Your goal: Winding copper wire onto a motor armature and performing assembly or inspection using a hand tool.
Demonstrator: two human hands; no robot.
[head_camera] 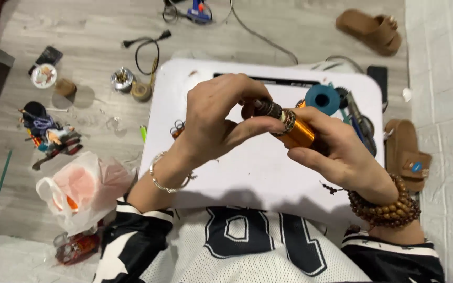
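Orange spool [301, 133] half hidden (right hand [342, 157] wraps it), left hand [216, 118] pinching end.

Counted 2 hands [221, 118] [342, 154], 1 orange cylinder [299, 132], 1 white lap table [258, 173], 1 blue spool [322, 98], 2 brown slippers [370, 29] [405, 152], 1 plastic bag [87, 188], approx. 2 wrist bracelets [166, 181] [389, 207].

Left hand [213, 118] and right hand [336, 152] raised, close together, fingertips nearly meeting; both curled in grip; wrists bent inward.
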